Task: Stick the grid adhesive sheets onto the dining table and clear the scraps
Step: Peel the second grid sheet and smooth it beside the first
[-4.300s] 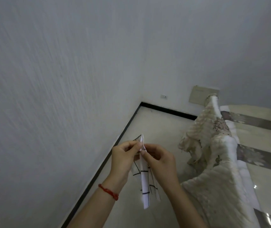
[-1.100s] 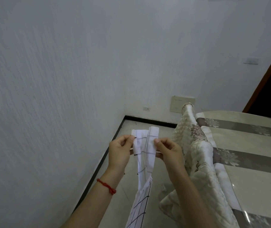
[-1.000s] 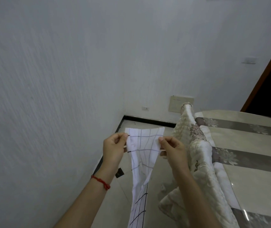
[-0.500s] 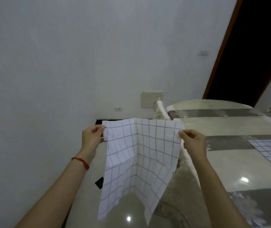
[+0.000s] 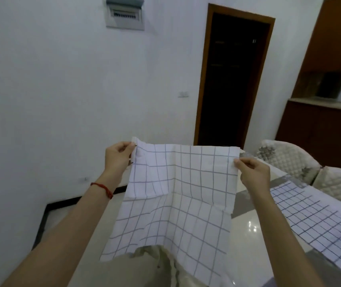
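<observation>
White creased grid-lined adhesive sheet hangs spread above the glossy marbled tabletop, left hand and right hand each pinching a top corner; positioning step, lowering flat beside the laid grid sheet judged next.

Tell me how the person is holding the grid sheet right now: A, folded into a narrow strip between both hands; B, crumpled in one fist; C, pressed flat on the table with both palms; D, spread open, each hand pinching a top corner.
D: the grid sheet hangs spread open in the air, the left hand pinching its top left corner and the right hand its top right corner.
</observation>
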The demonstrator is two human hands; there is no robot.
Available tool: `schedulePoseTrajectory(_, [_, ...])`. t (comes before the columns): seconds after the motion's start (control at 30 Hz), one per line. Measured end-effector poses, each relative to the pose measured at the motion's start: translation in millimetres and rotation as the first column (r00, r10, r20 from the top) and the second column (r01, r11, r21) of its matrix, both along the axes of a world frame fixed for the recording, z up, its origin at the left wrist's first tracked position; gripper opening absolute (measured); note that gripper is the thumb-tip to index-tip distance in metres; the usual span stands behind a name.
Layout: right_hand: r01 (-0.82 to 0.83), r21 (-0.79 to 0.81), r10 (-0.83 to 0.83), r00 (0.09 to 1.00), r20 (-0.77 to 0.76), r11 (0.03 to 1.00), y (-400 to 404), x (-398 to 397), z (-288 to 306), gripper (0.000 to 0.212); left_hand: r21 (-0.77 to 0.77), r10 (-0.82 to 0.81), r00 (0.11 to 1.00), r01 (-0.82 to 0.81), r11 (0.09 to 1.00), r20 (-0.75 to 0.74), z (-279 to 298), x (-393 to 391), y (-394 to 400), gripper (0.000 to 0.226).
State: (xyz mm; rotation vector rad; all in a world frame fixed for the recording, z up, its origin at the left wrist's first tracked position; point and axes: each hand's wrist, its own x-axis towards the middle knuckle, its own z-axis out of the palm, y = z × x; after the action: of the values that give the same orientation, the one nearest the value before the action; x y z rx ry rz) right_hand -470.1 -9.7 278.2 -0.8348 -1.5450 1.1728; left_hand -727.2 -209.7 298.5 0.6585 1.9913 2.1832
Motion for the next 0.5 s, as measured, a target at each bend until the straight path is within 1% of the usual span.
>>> schedulePoseTrajectory(0.1, [0.111,0.000,-0.111,0.993,-0.026,0.994,39,11,9,0.005,-0.005,-0.069,0.996,0.069,0.998,-0.049,15,-2,58,0.022])
schedulePoseTrajectory(0.23, [0.238,-0.025,-0.238,0.971,-0.027,0.971,77,35,7,0.008,-0.029,-0.180,0.980,0.178,0.984,-0.083,19,1,135,0.012])
schedulePoseTrajectory(0.3, [0.301,-0.038,-0.301,0.953,-0.020,0.953,95,50,2,0.008,-0.036,-0.246,0.964,0.243,0.969,-0.099,19,6,175,0.011])
schedulePoseTrajectory(0.37, [0.392,-0.054,-0.393,0.920,0.000,0.918,112,67,-4,0.006,-0.043,-0.320,0.943,0.318,0.947,-0.092,16,14,216,0.012])
schedulePoseTrajectory(0.43, [0.485,-0.079,-0.486,0.874,0.011,0.871,126,83,-10,0.010,-0.051,-0.407,0.911,0.404,0.913,-0.063,10,24,255,0.012])
schedulePoseTrajectory(0.5, [0.553,-0.107,-0.554,0.832,0.025,0.826,136,98,-18,0.011,-0.069,-0.489,0.871,0.486,0.871,-0.050,2,36,293,0.016])
